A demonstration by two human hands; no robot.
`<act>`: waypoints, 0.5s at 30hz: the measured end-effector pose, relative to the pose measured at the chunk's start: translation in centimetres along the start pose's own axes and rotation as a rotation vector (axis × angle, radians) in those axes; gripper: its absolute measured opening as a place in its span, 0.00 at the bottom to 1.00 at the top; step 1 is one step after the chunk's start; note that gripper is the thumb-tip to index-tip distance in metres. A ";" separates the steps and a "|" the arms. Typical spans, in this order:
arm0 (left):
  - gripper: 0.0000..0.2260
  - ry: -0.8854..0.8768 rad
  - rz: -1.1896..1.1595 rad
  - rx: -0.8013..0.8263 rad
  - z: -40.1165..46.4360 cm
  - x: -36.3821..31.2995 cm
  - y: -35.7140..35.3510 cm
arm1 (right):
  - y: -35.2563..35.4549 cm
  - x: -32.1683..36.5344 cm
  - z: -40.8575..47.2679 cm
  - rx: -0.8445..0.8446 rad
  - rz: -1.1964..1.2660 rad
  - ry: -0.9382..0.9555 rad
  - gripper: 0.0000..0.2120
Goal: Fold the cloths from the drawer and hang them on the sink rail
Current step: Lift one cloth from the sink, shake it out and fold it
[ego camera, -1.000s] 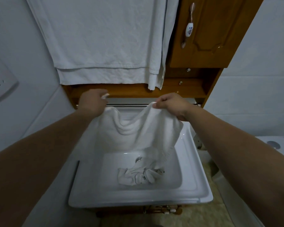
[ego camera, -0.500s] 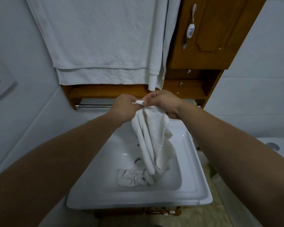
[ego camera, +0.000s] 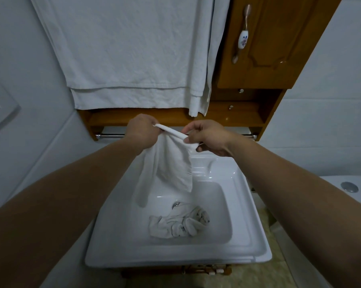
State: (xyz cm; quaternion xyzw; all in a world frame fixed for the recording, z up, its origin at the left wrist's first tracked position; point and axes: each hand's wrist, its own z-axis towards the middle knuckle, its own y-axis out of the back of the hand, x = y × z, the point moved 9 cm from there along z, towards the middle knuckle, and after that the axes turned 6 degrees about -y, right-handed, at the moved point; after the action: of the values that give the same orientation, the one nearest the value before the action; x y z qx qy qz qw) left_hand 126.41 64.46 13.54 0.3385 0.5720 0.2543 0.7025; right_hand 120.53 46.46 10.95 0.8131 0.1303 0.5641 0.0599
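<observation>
Your left hand and right hand each pinch the top edge of the white cloth, so both grips are closed on it and it hangs free above the sink. What the next move turns on is this: the held edge runs left to right between your hands, almost parallel to the rail, which lies just beyond your knuckles and at about the same height, while the cloth's long axis drops straight down toward the basin. Neither hand looks clearly nearer the rail; the left sits slightly higher. I judge a short forward carry would bring the edge over the bar. A second cloth lies crumpled at the bottom of the sink, well below the hanging one and not touching it. Half a second ago your hands were pressed together with the cloth bunched into a thick rope whose tail reached the crumpled cloth; now they have drawn apart, the folded cloth hangs flatter and shorter, and its lower end clears the basin. A large towel hangs on the wall above.
</observation>
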 end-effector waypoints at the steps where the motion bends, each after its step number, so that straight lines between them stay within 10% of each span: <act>1: 0.04 0.007 0.000 -0.001 0.1 0.2 0.3 | -0.2 -0.1 0.1 -0.006 -0.014 -0.004 0.09; 15: 0.32 -0.013 -0.086 -0.020 -0.6 2.3 2.0 | 0.9 1.1 0.4 -0.163 0.279 0.025 0.06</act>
State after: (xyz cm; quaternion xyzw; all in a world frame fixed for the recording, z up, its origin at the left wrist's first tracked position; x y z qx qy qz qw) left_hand 126.44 67.59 13.57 0.3083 0.5788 0.2276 0.7199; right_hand 121.45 45.89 12.05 0.8087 -0.0294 0.5857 0.0453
